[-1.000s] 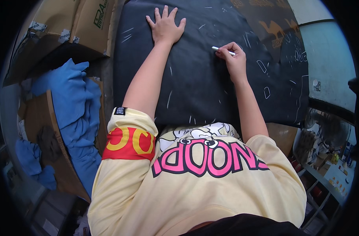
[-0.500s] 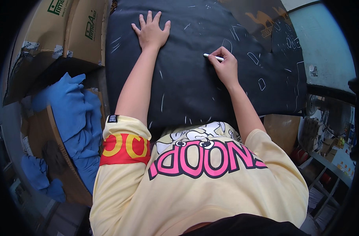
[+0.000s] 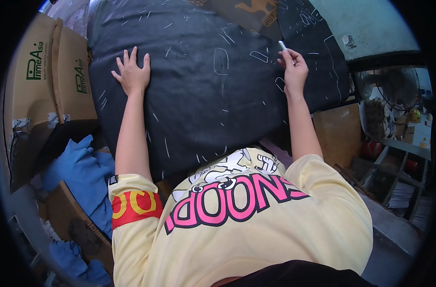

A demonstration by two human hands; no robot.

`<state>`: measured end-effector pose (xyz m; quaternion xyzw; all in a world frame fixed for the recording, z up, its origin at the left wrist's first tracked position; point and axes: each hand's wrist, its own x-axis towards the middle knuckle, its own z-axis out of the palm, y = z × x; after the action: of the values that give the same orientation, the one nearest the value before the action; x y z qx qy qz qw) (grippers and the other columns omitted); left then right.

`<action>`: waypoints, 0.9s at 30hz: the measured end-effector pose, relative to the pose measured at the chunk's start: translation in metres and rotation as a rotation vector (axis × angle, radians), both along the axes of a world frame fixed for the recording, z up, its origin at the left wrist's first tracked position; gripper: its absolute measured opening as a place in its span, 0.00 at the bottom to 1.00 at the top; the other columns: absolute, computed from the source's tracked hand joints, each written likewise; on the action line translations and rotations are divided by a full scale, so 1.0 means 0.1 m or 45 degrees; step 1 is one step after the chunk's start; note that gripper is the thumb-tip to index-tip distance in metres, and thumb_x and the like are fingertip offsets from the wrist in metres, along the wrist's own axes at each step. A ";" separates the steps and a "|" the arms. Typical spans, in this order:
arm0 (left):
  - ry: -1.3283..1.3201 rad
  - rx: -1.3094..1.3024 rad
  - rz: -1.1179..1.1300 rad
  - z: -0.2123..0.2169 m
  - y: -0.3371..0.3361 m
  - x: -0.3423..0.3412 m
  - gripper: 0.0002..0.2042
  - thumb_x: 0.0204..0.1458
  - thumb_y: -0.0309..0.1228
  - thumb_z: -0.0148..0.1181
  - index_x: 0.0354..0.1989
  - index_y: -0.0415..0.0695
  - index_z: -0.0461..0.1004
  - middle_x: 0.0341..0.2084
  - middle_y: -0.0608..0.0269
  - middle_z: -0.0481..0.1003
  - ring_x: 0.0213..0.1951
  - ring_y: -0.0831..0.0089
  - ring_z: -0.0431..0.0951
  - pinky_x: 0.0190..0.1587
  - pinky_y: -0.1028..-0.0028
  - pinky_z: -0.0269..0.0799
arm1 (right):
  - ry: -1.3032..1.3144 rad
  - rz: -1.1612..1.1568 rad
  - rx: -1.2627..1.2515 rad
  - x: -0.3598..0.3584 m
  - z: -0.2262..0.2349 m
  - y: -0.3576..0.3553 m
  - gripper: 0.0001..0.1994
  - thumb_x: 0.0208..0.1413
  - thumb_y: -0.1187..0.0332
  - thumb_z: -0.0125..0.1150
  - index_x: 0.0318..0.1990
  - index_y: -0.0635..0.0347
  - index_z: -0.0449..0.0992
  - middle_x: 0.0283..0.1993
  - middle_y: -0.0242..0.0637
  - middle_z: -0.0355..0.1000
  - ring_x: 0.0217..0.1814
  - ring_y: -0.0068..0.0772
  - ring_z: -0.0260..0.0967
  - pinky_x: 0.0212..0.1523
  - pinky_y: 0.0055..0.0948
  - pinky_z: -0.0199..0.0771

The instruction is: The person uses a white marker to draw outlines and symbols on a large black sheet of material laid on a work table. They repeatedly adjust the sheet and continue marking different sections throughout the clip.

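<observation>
A large black sheet (image 3: 194, 110), which looks like leather, is spread before me with short white strokes and small closed outlines drawn on it. My left hand (image 3: 134, 76) lies flat on its left part, fingers spread. My right hand (image 3: 296, 75) is over the right part, closed around a slim white marking pen (image 3: 282, 46) held between thumb and fingers. The pen's upper end points away from me, near a drawn four-sided outline (image 3: 259, 57). Whether the pen touches the sheet I cannot tell. A rounded outline (image 3: 221, 61) lies between my hands.
Cardboard boxes (image 3: 38, 71) stand at the left, with blue sheet material (image 3: 81, 167) below them in an open carton. A brown panel with a camel print (image 3: 244, 16) lies at the far edge. On the right are a fan (image 3: 398, 88) and a compartmented shelf (image 3: 395, 177).
My right hand has moved right across the sheet, and the pen has swung from pointing left to pointing away from me. My left hand stays spread flat. The whole view has shifted and turned.
</observation>
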<state>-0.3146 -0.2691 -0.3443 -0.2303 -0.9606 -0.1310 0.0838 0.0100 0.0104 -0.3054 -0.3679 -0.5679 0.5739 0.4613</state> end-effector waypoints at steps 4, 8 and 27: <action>0.013 -0.002 -0.004 0.01 -0.04 -0.02 0.29 0.60 0.57 0.48 0.69 0.64 0.63 0.72 0.64 0.56 0.74 0.57 0.49 0.72 0.42 0.36 | -0.139 -0.288 0.124 0.46 -0.15 0.59 0.09 0.68 0.66 0.55 0.44 0.62 0.76 0.41 0.34 0.79 0.42 0.18 0.74 0.44 0.19 0.72; -0.001 -0.008 -0.028 0.03 -0.02 -0.04 0.30 0.60 0.58 0.48 0.70 0.62 0.63 0.72 0.63 0.56 0.74 0.56 0.49 0.72 0.43 0.36 | -0.545 -0.327 0.511 0.72 -0.36 0.97 0.16 0.70 0.59 0.47 0.43 0.64 0.74 0.44 0.40 0.80 0.49 0.38 0.75 0.53 0.34 0.70; -0.140 0.050 -0.136 0.12 0.57 1.36 0.39 0.57 0.57 0.55 0.73 0.51 0.55 0.74 0.47 0.49 0.75 0.44 0.40 0.71 0.40 0.29 | -1.020 -0.329 0.701 1.86 -0.42 2.09 0.19 0.71 0.56 0.45 0.53 0.59 0.76 0.45 0.47 0.78 0.52 0.50 0.75 0.53 0.40 0.71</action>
<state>-0.1783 -0.2121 -0.3318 -0.2719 -0.9473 -0.1667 0.0286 0.1964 0.2196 -0.3478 -0.4912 -0.7806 0.1547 0.3542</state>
